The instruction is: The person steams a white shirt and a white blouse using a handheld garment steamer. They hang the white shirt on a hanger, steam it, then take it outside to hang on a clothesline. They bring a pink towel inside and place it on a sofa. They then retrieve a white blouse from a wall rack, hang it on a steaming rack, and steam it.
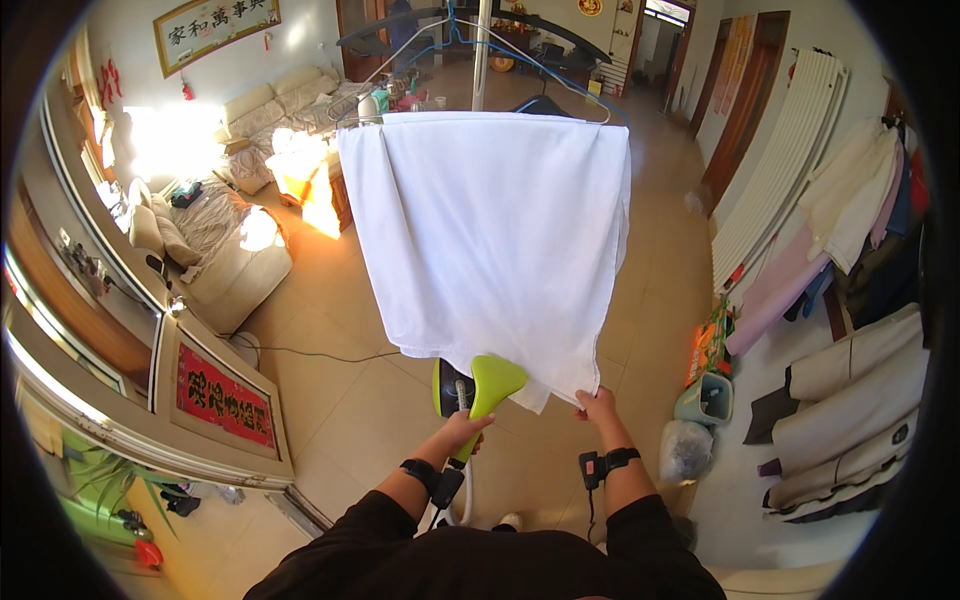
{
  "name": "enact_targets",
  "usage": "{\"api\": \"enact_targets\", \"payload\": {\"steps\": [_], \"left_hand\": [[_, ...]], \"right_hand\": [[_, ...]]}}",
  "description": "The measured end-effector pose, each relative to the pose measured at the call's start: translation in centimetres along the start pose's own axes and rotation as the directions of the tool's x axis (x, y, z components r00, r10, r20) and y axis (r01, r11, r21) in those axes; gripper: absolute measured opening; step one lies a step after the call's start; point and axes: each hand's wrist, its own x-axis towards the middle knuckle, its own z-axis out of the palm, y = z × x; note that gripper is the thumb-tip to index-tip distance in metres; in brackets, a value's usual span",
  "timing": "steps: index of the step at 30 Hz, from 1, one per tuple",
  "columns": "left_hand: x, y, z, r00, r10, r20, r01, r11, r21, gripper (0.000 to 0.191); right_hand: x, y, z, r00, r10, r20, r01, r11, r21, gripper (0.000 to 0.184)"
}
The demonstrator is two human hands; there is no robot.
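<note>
A white cloth (pixel 495 232) hangs folded over the lower bar of a wire hanger (pixel 525 54), in front of a metal pole (pixel 481 67). My left hand (pixel 466 429) grips the handle of a lime-green garment steamer head (pixel 496 377), which is at the cloth's lower edge. A pale hose (pixel 468 499) runs down from it. With its fingers, my right hand (pixel 597 405) pinches the cloth's lower right corner. Just behind the steamer head, a black and green steamer base (pixel 452 386) stands on the floor.
A dark cord (pixel 330 356) crosses the tiled floor at left, near a sofa (pixel 232 277) and an open door (pixel 225 390). To the right are a bin (pixel 705 399), a stuffed plastic bag (pixel 684 450), hanging clothes (pixel 840 195) and a white radiator (pixel 780 165).
</note>
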Motion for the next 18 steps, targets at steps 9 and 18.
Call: {"api": "enact_targets", "payload": {"steps": [9,18], "left_hand": [[-9.6,16.1,-3.4,0.6,0.8,0.018,-0.796,0.599,-0.09,0.022],[-14.5,22.3,-5.1,0.348,0.884,-0.312,-0.937,0.331,-0.108,0.02]], "right_hand": [[-1.7,-25.2,-0.4,0.785,-0.617,-0.057,0.615,0.765,0.191,0.017],[-7.5,-45.5,10.8,0.647,-0.725,0.239,0.66,0.688,0.302,0.04]]}}
